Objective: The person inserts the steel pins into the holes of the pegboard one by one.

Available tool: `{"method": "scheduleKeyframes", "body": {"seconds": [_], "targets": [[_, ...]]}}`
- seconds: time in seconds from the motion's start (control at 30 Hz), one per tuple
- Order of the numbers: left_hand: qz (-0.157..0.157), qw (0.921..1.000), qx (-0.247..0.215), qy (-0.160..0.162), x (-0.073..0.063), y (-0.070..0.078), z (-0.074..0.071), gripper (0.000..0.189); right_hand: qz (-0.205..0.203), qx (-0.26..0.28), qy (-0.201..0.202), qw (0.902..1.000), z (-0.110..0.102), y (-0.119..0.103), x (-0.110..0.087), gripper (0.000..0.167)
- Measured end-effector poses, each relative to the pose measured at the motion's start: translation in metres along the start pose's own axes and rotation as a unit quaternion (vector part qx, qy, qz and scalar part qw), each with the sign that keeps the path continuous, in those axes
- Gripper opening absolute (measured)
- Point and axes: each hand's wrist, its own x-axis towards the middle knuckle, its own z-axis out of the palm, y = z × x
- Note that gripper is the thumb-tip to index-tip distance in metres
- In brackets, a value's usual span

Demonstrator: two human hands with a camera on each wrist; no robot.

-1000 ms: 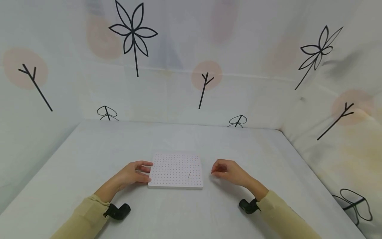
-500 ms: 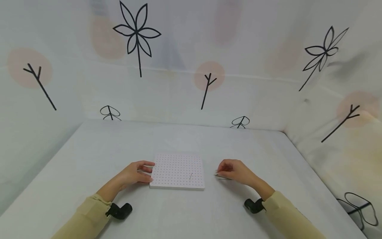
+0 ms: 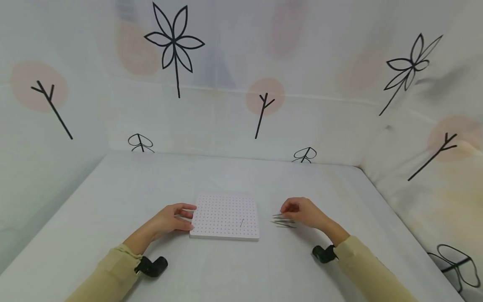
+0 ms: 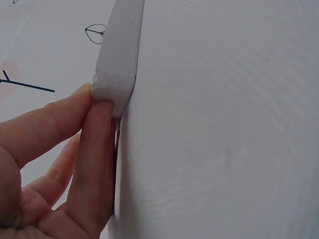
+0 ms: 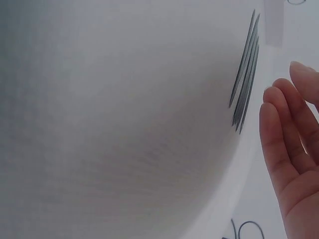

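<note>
A white board with rows of small holes (image 3: 222, 214) lies flat in the middle of the table. One thin stick (image 3: 242, 223) slants up from its lower right part. My left hand (image 3: 174, 217) rests on the board's left edge, its fingertips touching the side; in the left wrist view they meet a corner of the board (image 4: 117, 82). Several thin dark sticks, pointed at both ends (image 5: 245, 74), lie side by side right of the board. Just beyond them hovers my right hand (image 3: 302, 212), fingers loosely bent; the right wrist view shows nothing held between thumb and fingers.
The table has a white cover (image 3: 226, 268). Pale cloth with leaf and twig drawings (image 3: 211, 121) hangs behind and at both sides. A black wrist camera sits at each sleeve, the left camera (image 3: 151, 266) and the right camera (image 3: 323, 254).
My right hand has moved right and slightly away from me, and the pointed sticks have come into sight on the table. My left hand stays on the board; the view has shifted slightly.
</note>
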Motion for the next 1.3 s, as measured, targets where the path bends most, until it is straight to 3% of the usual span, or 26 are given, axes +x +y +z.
{"method": "scheduleKeyframes", "body": {"seconds": [0.5, 0.87, 1.3], "targets": [[-0.004, 1.0, -0.001, 0.003, 0.0, 0.002, 0.001, 0.058, 0.0, -0.039, -0.026, 0.9989, -0.003, 0.011, 0.014, 0.008], [-0.004, 1.0, -0.004, 0.001, -0.001, 0.003, 0.0, 0.058, 0.049, -0.05, -0.061, 0.9957, 0.0, 0.012, 0.024, 0.005], [-0.002, 1.0, -0.004, -0.004, -0.001, 0.003, 0.0, 0.058, 0.069, -0.06, -0.091, 0.9916, 0.001, 0.008, 0.025, 0.005]]}}
